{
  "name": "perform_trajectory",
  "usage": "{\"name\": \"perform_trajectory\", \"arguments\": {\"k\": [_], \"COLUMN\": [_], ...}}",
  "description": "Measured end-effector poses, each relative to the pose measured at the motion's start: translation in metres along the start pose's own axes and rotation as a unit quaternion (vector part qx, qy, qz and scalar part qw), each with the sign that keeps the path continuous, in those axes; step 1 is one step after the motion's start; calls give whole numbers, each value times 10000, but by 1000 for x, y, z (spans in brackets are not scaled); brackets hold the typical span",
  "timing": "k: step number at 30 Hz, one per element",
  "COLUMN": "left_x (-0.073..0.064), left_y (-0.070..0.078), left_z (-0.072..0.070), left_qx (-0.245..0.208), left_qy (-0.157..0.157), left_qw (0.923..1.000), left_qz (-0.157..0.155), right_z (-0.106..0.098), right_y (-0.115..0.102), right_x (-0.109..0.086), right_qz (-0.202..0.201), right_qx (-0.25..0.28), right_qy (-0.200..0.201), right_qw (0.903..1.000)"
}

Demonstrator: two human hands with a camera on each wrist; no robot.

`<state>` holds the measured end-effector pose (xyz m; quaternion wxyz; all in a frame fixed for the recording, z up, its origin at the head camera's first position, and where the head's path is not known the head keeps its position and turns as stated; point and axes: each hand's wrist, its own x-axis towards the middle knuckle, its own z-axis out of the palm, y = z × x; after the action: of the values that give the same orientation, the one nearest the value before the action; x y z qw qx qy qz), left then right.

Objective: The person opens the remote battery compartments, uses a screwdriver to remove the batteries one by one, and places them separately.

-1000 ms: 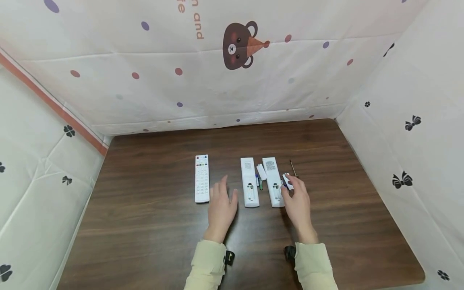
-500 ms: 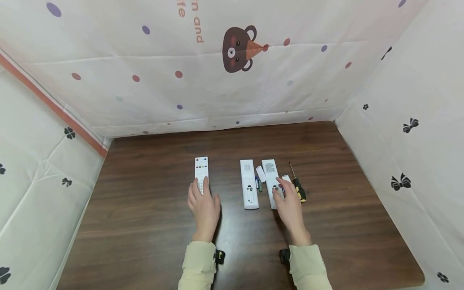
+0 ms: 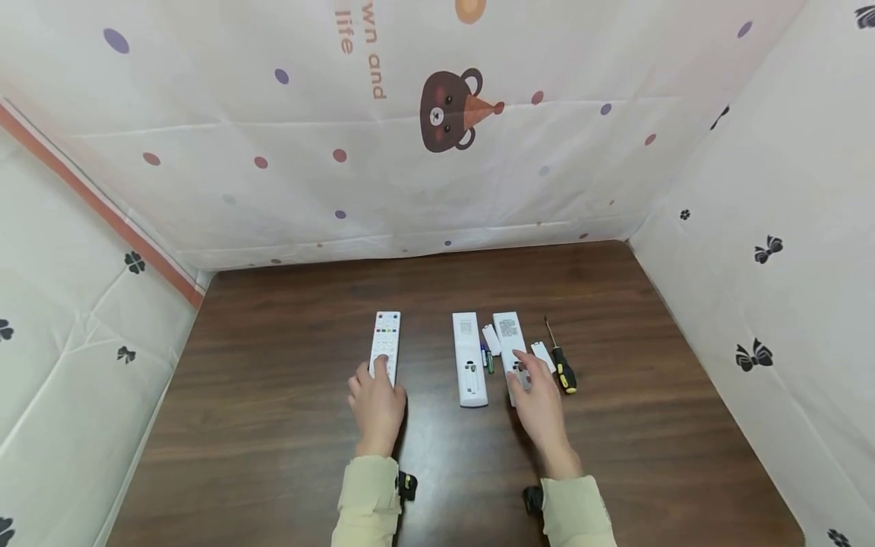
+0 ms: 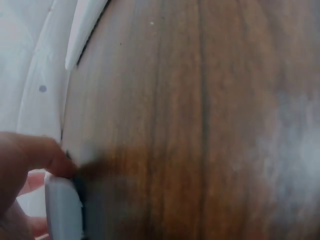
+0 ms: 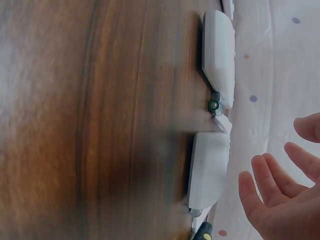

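A white remote control (image 3: 386, 333) lies button side up at the left. My left hand (image 3: 377, 410) grips its near end, with the thumb (image 4: 60, 162) on one edge and fingers round the other in the left wrist view. Over the near half of another white remote (image 3: 507, 328), back side up with its battery compartment exposed, hovers my right hand (image 3: 540, 410). Its fingers are loosely spread and hold nothing; the right wrist view shows them apart from that remote (image 5: 207, 170). Between the hands lies a third remote (image 3: 468, 342), also back up with its compartment uncovered.
A white battery cover (image 3: 491, 340) and small batteries (image 3: 489, 362) sit between the two overturned remotes. Another cover (image 3: 543, 355) and a black-and-yellow screwdriver (image 3: 563, 372) are to the right. Patterned cloth (image 3: 273, 197) walls the brown table (image 3: 273, 425) behind and at both sides.
My left hand has moved left onto the button-side-up remote and gripped it; its far end has swung slightly right. My right hand has shifted a little left, uncovering the screwdriver and the cover.
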<state>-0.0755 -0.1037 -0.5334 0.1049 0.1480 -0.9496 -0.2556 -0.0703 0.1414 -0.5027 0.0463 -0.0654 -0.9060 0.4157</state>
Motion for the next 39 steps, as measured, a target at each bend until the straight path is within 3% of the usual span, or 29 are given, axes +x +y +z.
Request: {"name": "perform_trajectory", "arguments": {"k": [8,14,17,19,21,23,25,27,28,30,35,37,39], "left_x": [-9,-25,-33,-37,-43,-48,-53,-58,-59,-61,-61,-62,-64], "left_y": [-3,-10,-12,-14,-16,-19,-20,-20,-20,-19,-20,-23,-26], "left_z": [-8,-9,-10,-10,-8,-6,-4,-3,-2,-1,1,2,2], "left_qx": [-529,-1217,-1727,-2247,-2868,-3424,-4044,-4412,-4541,-4580,-3525,-3212,-3180], "left_qy": [-558,-843,-1019,-1203,-1457,-1718,-2100,-2381,-2482,-2570,-2047,-1898,-1852], "left_qw": [9950,9857,9757,9621,9410,9172,8831,8582,8487,8441,9095,9250,9272], "left_qz": [-638,-803,-879,-973,-1050,-1095,-1117,-1101,-1092,-1082,-817,-719,-693], "right_z": [6,17,26,33,40,47,53,59,62,69,85,89,92], "right_y": [-9,-15,-21,-24,-27,-28,-31,-34,-34,-35,-38,-39,-41], "right_x": [-9,-18,-23,-27,-32,-38,-44,-48,-50,-53,-61,-63,-66], "right_qz": [-262,-578,-780,-911,-1038,-1209,-1321,-1424,-1469,-1482,-1697,-1858,-2027], "right_qx": [109,151,133,102,140,150,238,264,266,355,282,243,211], "right_qy": [-30,-80,-95,-157,-298,-468,-716,-970,-1102,-1414,-1906,-1927,-1880], "right_qw": [9996,9982,9968,9957,9941,9914,9884,9847,9826,9781,9665,9632,9608]}}
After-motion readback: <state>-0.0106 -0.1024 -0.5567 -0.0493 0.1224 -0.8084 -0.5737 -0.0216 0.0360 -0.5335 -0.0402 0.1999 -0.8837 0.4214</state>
